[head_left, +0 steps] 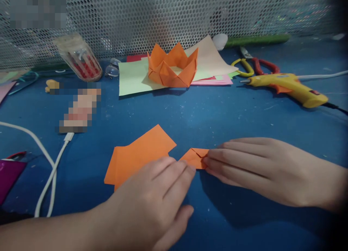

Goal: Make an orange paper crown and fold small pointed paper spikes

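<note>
A small folded piece of orange paper (196, 159) lies on the blue table between my hands, with a creased flap along its top. My left hand (160, 196) rests its outstretched fingertips on the paper's left end, the thumb held apart. At the other end, my right hand (252, 167) has its fingers together over the paper and grips it; its thumb is hidden. Flat orange sheets (141, 153) lie beside and partly under my left hand. Farther back stands an orange paper crown (174, 70) with pointed tips, made of folded pieces joined in a ring.
Coloured paper sheets (136, 77) lie under the crown. To the right are a yellow glue gun (288, 86) and red-and-yellow-handled pliers (265, 66). At left stand a tilted jar (78, 59), a blurred-out phone-like object (81, 111) and a white cable (56, 167). Perforated metal mesh (114, 22) closes the back.
</note>
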Available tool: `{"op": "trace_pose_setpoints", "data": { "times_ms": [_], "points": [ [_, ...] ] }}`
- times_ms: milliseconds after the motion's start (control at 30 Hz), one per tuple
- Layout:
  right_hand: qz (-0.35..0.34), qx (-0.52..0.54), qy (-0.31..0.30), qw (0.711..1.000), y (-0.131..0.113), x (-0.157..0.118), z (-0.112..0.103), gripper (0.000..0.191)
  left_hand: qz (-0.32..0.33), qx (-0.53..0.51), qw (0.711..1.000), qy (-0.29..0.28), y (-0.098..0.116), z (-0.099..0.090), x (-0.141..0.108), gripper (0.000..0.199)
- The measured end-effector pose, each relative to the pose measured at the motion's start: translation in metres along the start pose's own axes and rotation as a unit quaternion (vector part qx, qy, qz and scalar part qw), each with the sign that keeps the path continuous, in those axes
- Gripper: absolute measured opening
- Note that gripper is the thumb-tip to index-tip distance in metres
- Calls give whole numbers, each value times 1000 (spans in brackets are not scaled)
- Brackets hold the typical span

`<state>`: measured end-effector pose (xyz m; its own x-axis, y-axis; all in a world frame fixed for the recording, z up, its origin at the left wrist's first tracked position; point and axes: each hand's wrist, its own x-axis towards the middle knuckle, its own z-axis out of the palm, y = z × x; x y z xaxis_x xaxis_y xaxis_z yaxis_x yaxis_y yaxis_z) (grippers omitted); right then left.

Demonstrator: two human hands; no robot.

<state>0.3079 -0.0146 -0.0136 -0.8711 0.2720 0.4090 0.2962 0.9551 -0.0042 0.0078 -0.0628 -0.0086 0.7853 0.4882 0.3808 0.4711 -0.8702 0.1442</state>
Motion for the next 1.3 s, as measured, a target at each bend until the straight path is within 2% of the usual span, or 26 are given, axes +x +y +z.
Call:
{"op": "trace_pose_setpoints", "data": {
  "times_ms": [33, 167, 367, 500, 600, 733, 800, 967, 1300],
  "points": [
    [-7, -5, 1, 1000, -1, 1, 0, 29, -9, -21, 999, 32, -2, 0, 1, 47],
    [-16, -18, 7, 1000, -2, 7, -1, 37, -33, -50, 998, 19, -7, 3, 7, 42],
    [-1, -22, 11, 1000, -11, 12, -1, 48, -17, -29, 999, -2, -9, 0, 13, 47],
    [60, 40, 13, 997, -14, 13, 1, 44, 5, 12, 1000, 21, -10, 1, 12, 46],
    [118, 104, 4, 987, -15, 14, 5, 37, -14, 0, 999, 33, -13, 2, 13, 49],
    [168, 143, 23, 975, -19, 18, 11, 29, -36, -16, 998, 42, -16, 4, 15, 59],
    [176, 148, 33, 973, -21, 20, 14, 27, -39, -18, 998, 42, -16, 4, 16, 62],
    [166, 163, 27, 972, -21, 22, 17, 29, -58, -27, 998, 20, -16, 5, 17, 53],
    [221, 214, 12, 952, -21, 25, 17, 31, -67, -9, 998, -2, -19, 8, 16, 49]
  ]
}}
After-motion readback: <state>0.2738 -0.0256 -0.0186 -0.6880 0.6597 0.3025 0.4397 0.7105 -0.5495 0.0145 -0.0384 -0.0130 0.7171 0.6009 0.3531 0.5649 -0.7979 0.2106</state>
